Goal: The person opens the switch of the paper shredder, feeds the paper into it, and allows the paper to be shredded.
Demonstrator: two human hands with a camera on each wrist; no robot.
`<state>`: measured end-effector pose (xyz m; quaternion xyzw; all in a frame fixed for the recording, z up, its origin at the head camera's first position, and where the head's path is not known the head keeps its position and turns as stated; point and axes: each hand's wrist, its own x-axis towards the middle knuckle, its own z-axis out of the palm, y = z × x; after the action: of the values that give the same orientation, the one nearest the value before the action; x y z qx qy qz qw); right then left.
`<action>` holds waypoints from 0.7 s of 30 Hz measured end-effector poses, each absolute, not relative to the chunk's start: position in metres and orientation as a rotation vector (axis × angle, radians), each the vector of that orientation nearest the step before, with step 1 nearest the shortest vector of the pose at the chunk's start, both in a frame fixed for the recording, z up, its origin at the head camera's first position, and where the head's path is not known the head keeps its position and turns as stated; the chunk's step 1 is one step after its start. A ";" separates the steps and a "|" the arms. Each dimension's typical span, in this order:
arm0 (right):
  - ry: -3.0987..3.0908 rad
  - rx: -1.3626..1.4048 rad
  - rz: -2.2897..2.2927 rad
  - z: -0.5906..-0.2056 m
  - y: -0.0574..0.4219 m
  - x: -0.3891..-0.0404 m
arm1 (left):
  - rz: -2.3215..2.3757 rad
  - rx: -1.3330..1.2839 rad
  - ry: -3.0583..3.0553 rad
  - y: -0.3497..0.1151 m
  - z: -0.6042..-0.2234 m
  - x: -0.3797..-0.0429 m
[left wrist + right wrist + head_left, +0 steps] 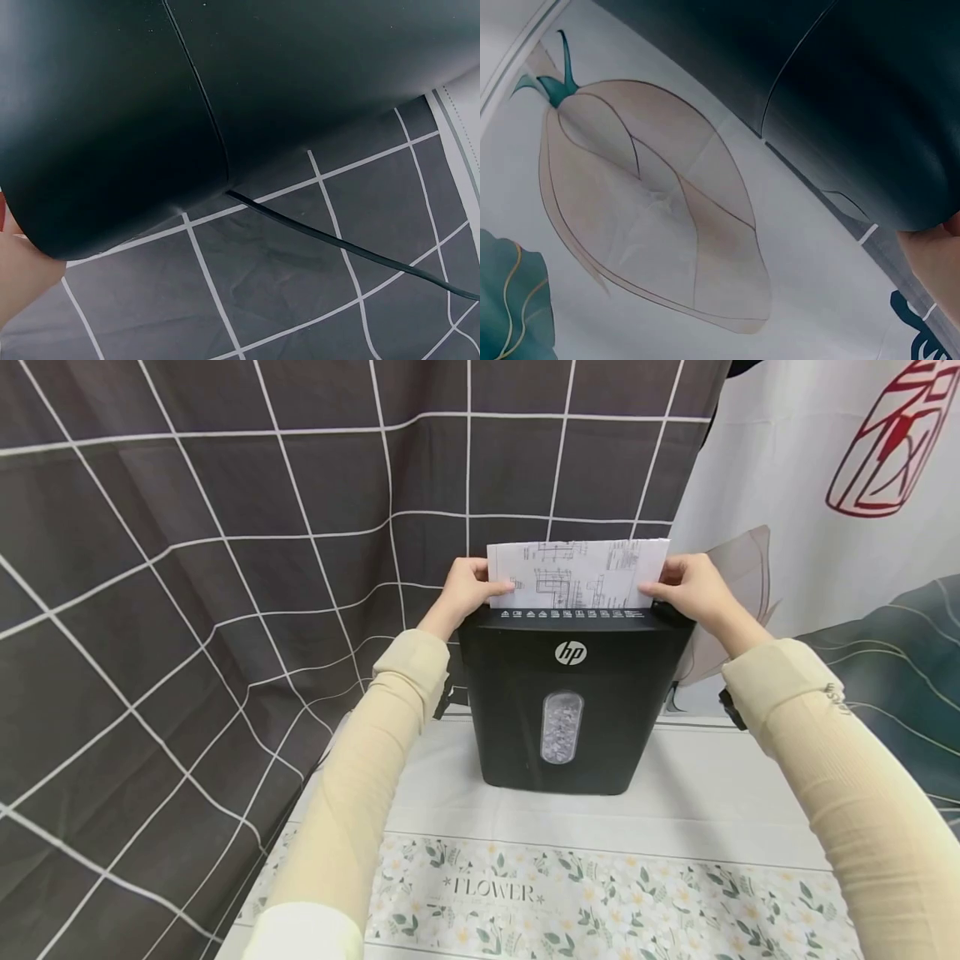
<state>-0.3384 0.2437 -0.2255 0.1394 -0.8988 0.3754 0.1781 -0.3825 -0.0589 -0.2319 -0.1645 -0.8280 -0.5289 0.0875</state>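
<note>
In the head view a black paper shredder (510,693) with an hp logo stands upright, paper shreds showing in its oval window (562,728). A white sheet of paper (577,572) printed with line drawings stands upright at the slot on top, its lower edge hidden there. My left hand (468,587) pinches the sheet's left edge, thumb in front. At the right edge my right hand (692,587) pinches it the same way. Both wrist views show mostly the shredder's dark side, with only a bit of the left hand (26,274) and right hand (934,259) at the border.
The shredder is on a table with a pale cloth (720,777) bearing a floral band marked FLOWER. A dark grid-patterned curtain (322,485) hangs behind and to the left, a printed white curtain (795,468) at right. A black cord (352,250) runs from the shredder.
</note>
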 end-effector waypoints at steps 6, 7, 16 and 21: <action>-2.455 0.411 1.229 -0.225 0.242 -0.338 | -1.608 -0.527 -2.415 -0.059 -0.232 -0.381; -2.446 0.407 1.249 -0.225 0.241 -0.337 | -1.612 -0.536 -2.408 -0.059 -0.232 -0.381; -2.376 0.430 1.340 -0.224 0.241 -0.336 | -1.608 -0.583 -2.368 -0.055 -0.232 -0.380; -2.383 0.442 1.329 -0.224 0.241 -0.335 | -1.633 -0.620 -2.355 -0.055 -0.232 -0.379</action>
<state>-0.3355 0.2407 -0.2244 0.1571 -0.8467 0.4724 0.1876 -0.3787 -0.0548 -0.2324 -0.2102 -0.7988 -0.5539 0.1049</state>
